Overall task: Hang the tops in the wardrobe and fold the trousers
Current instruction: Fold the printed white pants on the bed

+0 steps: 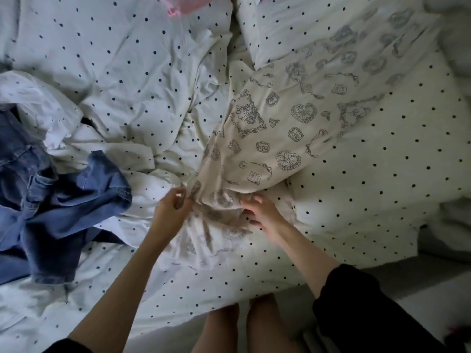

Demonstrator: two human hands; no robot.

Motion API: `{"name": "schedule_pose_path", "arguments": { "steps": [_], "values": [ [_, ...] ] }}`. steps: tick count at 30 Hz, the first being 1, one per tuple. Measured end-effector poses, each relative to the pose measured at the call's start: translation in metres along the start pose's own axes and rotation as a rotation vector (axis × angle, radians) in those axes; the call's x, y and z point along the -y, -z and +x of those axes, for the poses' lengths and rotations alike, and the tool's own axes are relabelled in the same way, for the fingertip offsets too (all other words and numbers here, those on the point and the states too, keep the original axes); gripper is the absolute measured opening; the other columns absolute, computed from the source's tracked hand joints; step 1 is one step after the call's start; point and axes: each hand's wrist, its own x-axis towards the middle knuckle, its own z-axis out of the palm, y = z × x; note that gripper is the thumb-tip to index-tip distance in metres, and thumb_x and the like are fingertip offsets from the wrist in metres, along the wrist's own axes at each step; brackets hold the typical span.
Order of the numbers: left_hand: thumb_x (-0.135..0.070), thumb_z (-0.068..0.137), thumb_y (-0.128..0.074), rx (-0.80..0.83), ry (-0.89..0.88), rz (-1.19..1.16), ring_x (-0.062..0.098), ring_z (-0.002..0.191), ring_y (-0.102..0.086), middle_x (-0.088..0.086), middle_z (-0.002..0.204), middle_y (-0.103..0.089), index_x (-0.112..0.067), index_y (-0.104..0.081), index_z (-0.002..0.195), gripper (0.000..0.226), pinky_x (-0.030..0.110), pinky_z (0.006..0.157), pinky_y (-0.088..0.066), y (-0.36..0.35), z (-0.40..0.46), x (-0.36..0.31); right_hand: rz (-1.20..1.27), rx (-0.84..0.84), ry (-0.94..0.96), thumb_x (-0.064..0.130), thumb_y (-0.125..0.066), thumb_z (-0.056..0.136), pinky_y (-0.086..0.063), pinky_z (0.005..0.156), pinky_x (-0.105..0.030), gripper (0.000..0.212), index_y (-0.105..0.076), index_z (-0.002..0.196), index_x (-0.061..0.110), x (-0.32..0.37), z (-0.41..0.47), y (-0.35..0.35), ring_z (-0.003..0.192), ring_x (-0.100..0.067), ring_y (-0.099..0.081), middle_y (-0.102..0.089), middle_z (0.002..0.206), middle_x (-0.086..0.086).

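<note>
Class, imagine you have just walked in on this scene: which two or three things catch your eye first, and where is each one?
First, the cream printed garment stretched across the middle of the polka-dot bedding, its near end bunched. The left hand pinches that bunched cloth, while the right hand rests on it with fingers spread. Next, the crumpled blue jeans heaped at the left edge.

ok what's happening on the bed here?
A person stands at the bed's edge, working on a cream printed garment spread across the polka-dot duvet. The left hand pinches its bunched near end; the right hand rests on the fabric beside it, fingers loosely spread. A heap of blue denim lies untouched to the left, with a white garment behind it. Nothing looks folded or hung yet.
</note>
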Motion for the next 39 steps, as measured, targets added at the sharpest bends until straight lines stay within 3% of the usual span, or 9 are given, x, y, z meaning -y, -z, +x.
{"name": "schedule_pose_path", "arguments": {
  "steps": [4, 7, 11, 18, 25, 28, 32, 37, 39],
  "values": [
    [-0.036, 0.088, -0.061, -0.094, -0.095, 0.351, 0.027, 0.114, -0.048, 0.011, 0.124, -0.053, -0.012, -0.054, 0.125, 0.044, 0.042, 0.098, -0.039, 0.003, -0.003, 0.005, -0.04, 0.105, -0.055, 0.03, -0.069, 0.084, -0.052, 0.08, -0.032, 0.025, -0.052, 0.09, 0.013, -0.017, -0.004, -0.005, 0.086, -0.02, -0.064, -0.063, 0.094, -0.005],
    [-0.055, 0.082, -0.06, -0.133, -0.021, 0.573, 0.026, 0.12, -0.037, 0.008, 0.127, -0.046, -0.017, -0.06, 0.121, 0.054, 0.044, 0.1, -0.027, -0.007, -0.022, 0.01, -0.068, 0.087, -0.051, 0.032, -0.071, 0.082, -0.049, 0.087, -0.037, 0.048, -0.054, 0.107, -0.005, -0.025, -0.007, -0.004, 0.085, -0.023, -0.059, -0.061, 0.093, -0.008],
    [-0.061, 0.081, -0.056, -0.075, 0.119, 0.656, 0.027, 0.122, -0.038, 0.008, 0.129, -0.045, -0.02, -0.049, 0.131, 0.066, 0.043, 0.1, -0.027, -0.021, -0.043, 0.019, -0.195, 0.075, 0.025, 0.03, -0.07, 0.082, -0.042, 0.061, -0.015, 0.042, -0.059, 0.106, -0.003, -0.025, -0.012, 0.0, 0.081, -0.01, -0.063, -0.067, 0.097, -0.013],
    [-0.032, 0.094, -0.051, -0.056, 0.118, 0.484, 0.03, 0.097, -0.06, 0.006, 0.111, -0.064, -0.012, -0.057, 0.109, 0.025, 0.036, 0.075, -0.044, -0.014, -0.06, 0.041, -0.224, 0.109, 0.072, 0.017, -0.07, 0.082, -0.043, 0.084, -0.024, 0.016, -0.06, 0.092, 0.009, -0.047, -0.02, -0.009, 0.086, -0.008, -0.058, -0.06, 0.09, 0.003],
    [-0.041, 0.091, -0.052, 0.177, -0.085, 0.708, 0.023, 0.111, -0.051, 0.002, 0.113, -0.062, -0.014, -0.055, 0.118, 0.038, 0.038, 0.094, -0.031, -0.009, -0.072, 0.073, -0.268, -0.106, 0.031, 0.028, -0.069, 0.082, -0.044, 0.077, -0.028, 0.028, -0.057, 0.093, 0.006, -0.072, -0.033, -0.037, 0.082, -0.014, -0.057, -0.058, 0.091, -0.004],
    [-0.033, 0.092, -0.052, 0.203, -0.101, 0.507, 0.027, 0.095, -0.059, 0.009, 0.097, -0.066, -0.006, -0.061, 0.105, 0.032, 0.033, 0.086, -0.041, 0.001, -0.073, 0.073, -0.257, -0.208, 0.038, 0.034, -0.069, 0.081, -0.045, 0.089, -0.035, 0.03, -0.061, 0.097, 0.01, -0.079, -0.047, -0.052, 0.091, -0.02, -0.061, -0.064, 0.095, -0.005],
    [-0.025, 0.09, -0.058, 0.307, -0.089, 0.191, 0.034, 0.077, -0.06, 0.022, 0.083, -0.064, 0.006, -0.061, 0.09, 0.031, 0.036, 0.069, -0.047, 0.03, -0.078, 0.069, 0.181, -0.25, 0.147, 0.023, -0.071, 0.082, -0.046, 0.073, -0.016, 0.022, -0.067, 0.101, 0.013, -0.087, -0.08, -0.066, 0.087, -0.005, -0.062, -0.069, 0.104, -0.003],
    [-0.016, 0.089, -0.06, 0.336, -0.063, -0.008, 0.02, 0.06, -0.057, 0.005, 0.068, -0.063, -0.01, -0.062, 0.078, 0.013, 0.033, 0.06, -0.048, 0.07, -0.081, 0.071, 0.266, -0.285, 0.153, 0.027, -0.07, 0.083, -0.051, 0.089, -0.035, 0.037, -0.063, 0.108, 0.0, -0.098, -0.11, -0.086, 0.098, -0.025, -0.063, -0.067, 0.107, -0.014],
    [-0.014, 0.089, -0.06, 0.338, -0.055, -0.033, 0.017, 0.057, -0.057, 0.004, 0.067, -0.063, -0.012, -0.062, 0.075, 0.014, 0.03, 0.057, -0.047, 0.087, -0.081, 0.074, 0.267, -0.278, 0.145, 0.02, -0.066, 0.087, -0.055, 0.085, -0.033, 0.019, -0.066, 0.098, 0.005, -0.105, -0.12, -0.098, 0.092, -0.022, -0.066, -0.065, 0.114, -0.019]
  ]
}}
